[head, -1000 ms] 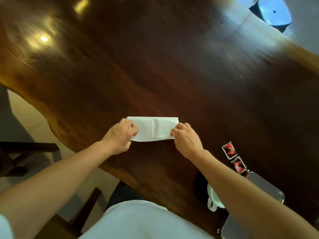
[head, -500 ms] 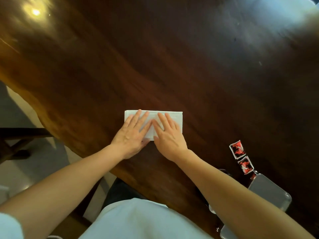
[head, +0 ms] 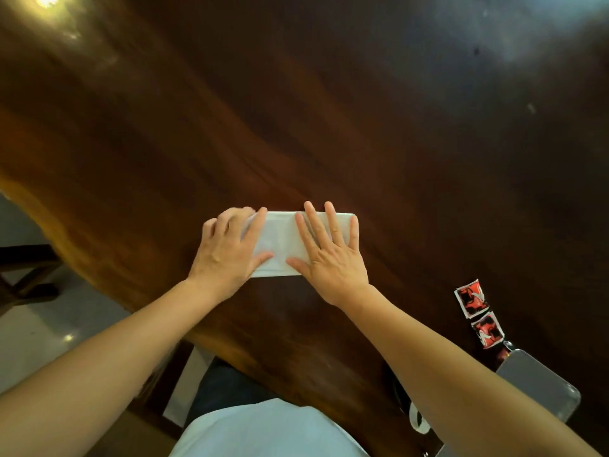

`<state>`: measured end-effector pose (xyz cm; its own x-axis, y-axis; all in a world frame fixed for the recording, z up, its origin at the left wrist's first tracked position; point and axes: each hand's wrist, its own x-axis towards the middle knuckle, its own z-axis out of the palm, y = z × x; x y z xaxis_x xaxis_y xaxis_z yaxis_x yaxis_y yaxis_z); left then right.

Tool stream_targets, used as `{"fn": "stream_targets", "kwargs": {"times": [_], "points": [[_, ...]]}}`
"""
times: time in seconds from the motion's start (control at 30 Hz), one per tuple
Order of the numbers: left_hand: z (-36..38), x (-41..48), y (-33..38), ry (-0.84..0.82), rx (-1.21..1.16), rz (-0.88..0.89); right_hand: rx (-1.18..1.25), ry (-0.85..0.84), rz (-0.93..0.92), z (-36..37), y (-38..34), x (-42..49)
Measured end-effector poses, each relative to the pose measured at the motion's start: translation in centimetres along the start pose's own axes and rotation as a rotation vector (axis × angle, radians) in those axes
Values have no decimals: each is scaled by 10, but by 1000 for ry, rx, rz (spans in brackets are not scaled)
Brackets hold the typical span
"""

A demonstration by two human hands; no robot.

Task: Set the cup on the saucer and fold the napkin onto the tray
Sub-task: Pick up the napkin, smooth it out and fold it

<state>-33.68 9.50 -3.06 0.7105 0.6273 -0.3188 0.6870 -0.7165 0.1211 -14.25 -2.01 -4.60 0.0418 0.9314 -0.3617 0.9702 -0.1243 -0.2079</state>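
A white napkin (head: 280,245), folded into a flat rectangle, lies on the dark wooden table (head: 362,110). My left hand (head: 227,255) rests on its left end, fingers curled over the edge. My right hand (head: 329,255) lies flat on its right half, fingers spread. At the lower right a grey metal tray (head: 537,387) sits on the table, partly behind my right forearm. Just left of that forearm shows the handle of a white cup (head: 418,422); the rest of the cup and any saucer are hidden.
Two red, black and white sachets (head: 479,313) lie on the table just beyond the tray's far corner. The table's curved near edge runs from the left toward my body. A dark wooden chair (head: 29,275) stands on the pale floor at the left.
Both hands have slid apart along the napkin, the left toward its left end and the right toward its right end. The napkin stays flat on the table.
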Motion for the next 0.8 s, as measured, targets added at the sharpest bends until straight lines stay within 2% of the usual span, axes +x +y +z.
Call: {"fn": "stream_targets", "kwargs": {"times": [0.1,0.17,0.23,0.3,0.4,0.47,0.53,0.6,0.7,0.8], "points": [[-16,15,-10,86,-254,-114,64,22,201,-19,-1,10],[-24,19,-18,83,-452,-176,155,21,318,-36,2,16],[-30,16,-22,59,-638,-282,416,-30,419,-51,10,16],[-38,11,-20,-1,-834,-403,807,-81,532,-70,19,5],[-54,2,-4,13,-1060,-444,1300,41,614,-100,25,-25],[-68,-5,13,96,-1108,-434,1467,140,642,-110,20,-45],[-86,-16,33,200,-1092,-439,1452,255,710,-118,8,-62],[-102,-23,49,270,-1016,-451,1280,403,743,-121,-2,-74],[-134,-47,64,372,-970,-394,996,634,679,-132,-15,-105],[-159,-68,74,405,-992,-314,905,727,631,-141,-21,-132]]}}
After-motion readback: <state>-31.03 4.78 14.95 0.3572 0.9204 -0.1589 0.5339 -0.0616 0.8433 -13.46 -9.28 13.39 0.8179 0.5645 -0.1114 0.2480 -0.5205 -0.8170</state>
